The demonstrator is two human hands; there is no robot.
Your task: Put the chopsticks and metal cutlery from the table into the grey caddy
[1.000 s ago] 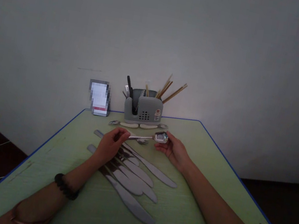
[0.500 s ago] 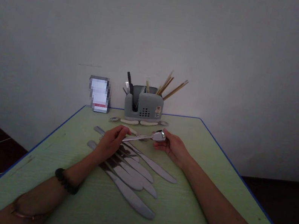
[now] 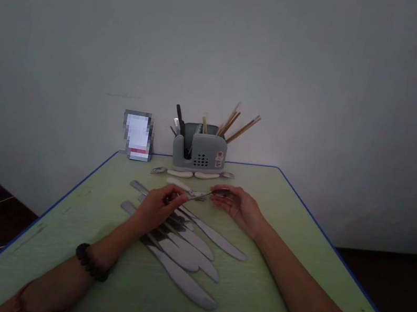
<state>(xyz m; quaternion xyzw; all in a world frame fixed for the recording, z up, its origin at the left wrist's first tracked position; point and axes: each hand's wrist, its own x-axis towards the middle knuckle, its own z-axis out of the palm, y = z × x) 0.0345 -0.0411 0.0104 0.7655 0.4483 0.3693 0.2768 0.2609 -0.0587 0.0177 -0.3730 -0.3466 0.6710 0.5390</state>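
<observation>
My left hand [image 3: 156, 207] is closed, its thumb and fingers pinching the handle of a metal spoon [image 3: 221, 192]. At the bowl end, my right hand [image 3: 242, 209] has its fingers closed around the spoon's bowl. The spoon is held above the table and seen nearly edge-on. Beneath my left hand, several table knives [image 3: 187, 283] lie fanned out, blades pointing toward the lower right; the hand hides parts of their handles. Just behind the spoon lies a white-handled fork [image 3: 178, 183], partly covered by it.
A grey cutlery holder [image 3: 210, 148] with chopsticks [image 3: 243, 129] and other utensils stands against the wall. Two white-handled utensils [image 3: 179, 173] lie before it. A phone [image 3: 137, 136] leans upright at the left. The green table [image 3: 267, 304] has blue edges.
The spoon has been turned over between my hands, so its bowl now shows edge-on and dark instead of shiny. My left hand's grip has shifted slightly. The view has tilted up a little.
</observation>
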